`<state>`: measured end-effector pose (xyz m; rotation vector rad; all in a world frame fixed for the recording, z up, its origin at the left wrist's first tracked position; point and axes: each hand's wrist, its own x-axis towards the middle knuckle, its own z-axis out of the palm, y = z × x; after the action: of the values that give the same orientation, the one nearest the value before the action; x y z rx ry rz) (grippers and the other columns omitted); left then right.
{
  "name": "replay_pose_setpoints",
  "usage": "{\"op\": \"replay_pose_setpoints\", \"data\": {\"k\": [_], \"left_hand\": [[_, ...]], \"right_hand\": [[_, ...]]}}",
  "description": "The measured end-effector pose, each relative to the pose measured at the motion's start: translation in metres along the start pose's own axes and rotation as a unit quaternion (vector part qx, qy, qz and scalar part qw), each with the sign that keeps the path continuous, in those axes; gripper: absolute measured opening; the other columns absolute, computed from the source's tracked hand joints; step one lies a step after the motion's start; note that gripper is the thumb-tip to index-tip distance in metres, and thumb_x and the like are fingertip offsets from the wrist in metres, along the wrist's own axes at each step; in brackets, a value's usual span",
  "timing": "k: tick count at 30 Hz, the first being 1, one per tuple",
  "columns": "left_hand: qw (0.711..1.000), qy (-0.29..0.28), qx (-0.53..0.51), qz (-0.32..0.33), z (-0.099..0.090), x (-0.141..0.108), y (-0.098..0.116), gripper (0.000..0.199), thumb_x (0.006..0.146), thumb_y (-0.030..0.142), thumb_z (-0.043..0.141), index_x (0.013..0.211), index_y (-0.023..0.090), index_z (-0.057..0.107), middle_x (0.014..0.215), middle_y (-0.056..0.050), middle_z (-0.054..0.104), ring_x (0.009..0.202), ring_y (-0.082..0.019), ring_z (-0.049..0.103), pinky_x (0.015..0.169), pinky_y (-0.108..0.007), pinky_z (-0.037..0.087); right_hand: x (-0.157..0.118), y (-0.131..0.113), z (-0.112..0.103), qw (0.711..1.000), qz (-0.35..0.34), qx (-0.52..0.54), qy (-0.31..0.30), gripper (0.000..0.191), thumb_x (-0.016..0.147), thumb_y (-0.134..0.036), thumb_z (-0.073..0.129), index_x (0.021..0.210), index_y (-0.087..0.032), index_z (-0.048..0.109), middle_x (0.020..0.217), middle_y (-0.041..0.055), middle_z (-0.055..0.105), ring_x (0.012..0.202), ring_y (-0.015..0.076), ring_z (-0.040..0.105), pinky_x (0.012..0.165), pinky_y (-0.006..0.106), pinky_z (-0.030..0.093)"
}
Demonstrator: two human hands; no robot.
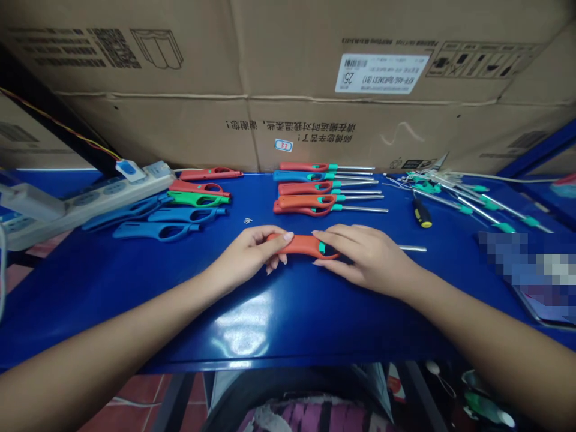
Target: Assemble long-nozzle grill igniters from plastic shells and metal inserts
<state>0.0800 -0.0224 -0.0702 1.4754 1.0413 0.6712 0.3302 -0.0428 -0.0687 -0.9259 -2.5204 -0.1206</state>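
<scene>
You hold one orange lighter [302, 245] over the desk [180, 312].
Your left grip [252, 253] pinches its handle end; your right grip [366, 255] wraps its looped end, a bare metal rod [414, 248] showing just beyond.

The held lighter [303, 245] is orange-red, its trigger [322, 247] mint green, its rod [414, 248] silver. The lined-up lighters [299, 202] are red, orange and blue with green collars; the shells [144, 230] are red, bright green and blue. The loose rods [477, 206] are silver with green ends. The worktop [351, 324] is glossy deep blue, the screwdriver [422, 213] black and yellow, the power strip [96, 195] white, the carton [180, 132] brown with black print, the floor tiles [139, 390] red, the clothing [310, 414] patterned purple and black.
</scene>
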Motion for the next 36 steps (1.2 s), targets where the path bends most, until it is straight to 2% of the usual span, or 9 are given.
{"op": "replay_pose_setpoints", "data": {"k": [3,7,10,13,19,24,28,31,36], "left_hand": [[0.995,0.006,0.081,0.061,-0.001,-0.001,-0.002,0.037,0.096,0.051,0.054,0.098,0.016,0.066,0.07,0.0,0.065,0.055,-0.012,0.056,0.053,-0.024,0.045],[0.937,0.014,0.26,0.234,-0.003,-0.01,0.002,0.026,0.095,0.04,0.064,0.109,0.019,0.068,0.098,-0.001,0.073,0.084,-0.014,0.067,0.079,-0.025,0.049],[0.911,-0.017,0.302,0.28,-0.004,-0.015,0.004,0.022,0.097,0.036,0.063,0.107,0.017,0.07,0.099,-0.002,0.074,0.088,-0.014,0.067,0.081,-0.023,0.048],[0.899,-0.043,0.332,0.281,-0.005,-0.015,0.005,0.022,0.099,0.035,0.059,0.108,0.017,0.07,0.094,-0.001,0.073,0.082,-0.013,0.066,0.076,-0.022,0.048],[0.866,-0.018,0.403,0.297,-0.017,-0.011,0.01,0.026,0.099,0.037,0.059,0.108,0.016,0.071,0.095,-0.004,0.073,0.083,-0.017,0.067,0.075,-0.026,0.047],[0.855,-0.007,0.427,0.293,-0.023,-0.013,0.016,0.023,0.1,0.034,0.057,0.106,0.015,0.07,0.091,-0.003,0.073,0.079,-0.017,0.067,0.073,-0.028,0.047],[0.844,-0.052,0.456,0.279,-0.018,-0.016,0.012,0.027,0.102,0.035,0.051,0.112,0.016,0.068,0.095,-0.005,0.071,0.084,-0.019,0.068,0.075,-0.029,0.049],[0.828,-0.084,0.49,0.259,-0.013,-0.016,0.008,0.033,0.105,0.038,0.043,0.115,0.017,0.066,0.096,-0.005,0.07,0.082,-0.02,0.068,0.072,-0.031,0.051],[0.827,-0.054,0.499,0.253,-0.021,-0.009,0.005,0.033,0.105,0.039,0.042,0.117,0.017,0.065,0.102,-0.007,0.072,0.092,-0.024,0.07,0.081,-0.035,0.053]], "right_hand": [[0.0,-0.004,-0.001,1.0,0.013,-0.013,-0.013,0.033,0.102,-0.034,0.051,0.121,-0.011,0.064,0.11,0.0123,0.075,0.092,0.0246,0.072,0.076,0.036,0.055],[0.001,-0.006,-0.006,0.996,0.024,0.041,-0.07,0.03,0.104,-0.029,0.042,0.119,-0.012,0.063,0.107,0.0101,0.073,0.093,0.0236,0.071,0.075,0.036,0.055],[0.0,-0.004,-0.007,0.992,0.023,0.1,-0.077,0.028,0.105,-0.028,0.04,0.113,-0.015,0.064,0.101,0.0073,0.073,0.089,0.0205,0.07,0.073,0.033,0.053],[-0.001,-0.001,-0.004,0.987,0.04,0.135,-0.078,0.027,0.105,-0.027,0.041,0.106,-0.017,0.066,0.095,0.0043,0.073,0.084,0.018,0.07,0.072,0.031,0.052],[0.001,0.012,-0.006,0.987,0.062,0.119,-0.085,0.028,0.101,-0.033,0.054,0.122,-0.018,0.065,0.117,0.006,0.074,0.103,0.0209,0.071,0.089,0.033,0.053],[-0.003,0.02,-0.008,0.996,0.016,0.075,-0.054,0.021,0.1,-0.023,0.053,0.108,-0.014,0.07,0.098,0.0086,0.077,0.085,0.0211,0.072,0.077,0.032,0.054],[-0.004,0.008,-0.002,0.998,-0.016,0.052,-0.031,0.024,0.102,-0.024,0.05,0.107,-0.012,0.07,0.088,0.0095,0.076,0.077,0.0197,0.07,0.07,0.031,0.053],[0.001,0.002,-0.003,0.995,-0.005,0.06,-0.082,0.026,0.104,-0.029,0.047,0.107,-0.015,0.069,0.096,0.0089,0.075,0.084,0.0203,0.07,0.075,0.032,0.053],[0.003,0.02,-0.015,0.991,0.065,-0.007,-0.121,0.043,0.094,-0.044,0.064,0.127,-0.017,0.059,0.12,0.0112,0.069,0.109,0.0292,0.064,0.092,0.042,0.048]]}}
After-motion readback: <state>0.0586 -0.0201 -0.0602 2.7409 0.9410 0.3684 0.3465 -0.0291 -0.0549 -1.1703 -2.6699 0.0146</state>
